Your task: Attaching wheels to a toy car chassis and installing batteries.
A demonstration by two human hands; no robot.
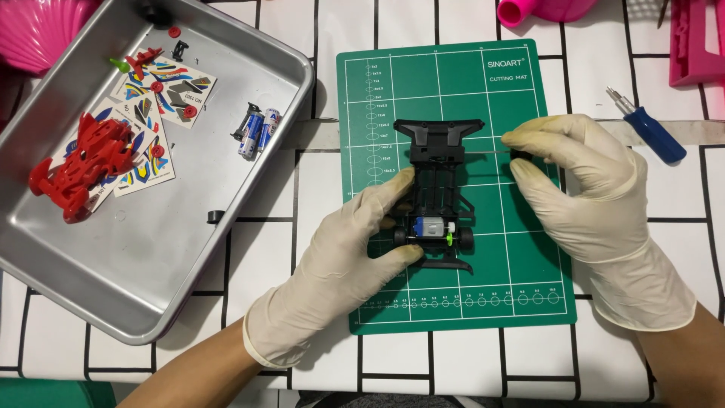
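Note:
A black toy car chassis (438, 162) lies on a green cutting mat (521, 249), with a small silver motor (432, 228) and a green gear at its near end. My left hand (340, 264), in a cream glove, grips the chassis at its left side near the motor. My right hand (585, 193), also gloved, pinches a small black wheel on a thin metal axle (491, 153) that runs into the chassis's right side near the front.
A metal tray (91, 279) at left holds a red car body (83, 162), sticker sheets (151, 113), two batteries (258, 130) and small parts. A blue-handled screwdriver (649, 128) lies at right. Pink plastic items sit along the far edge.

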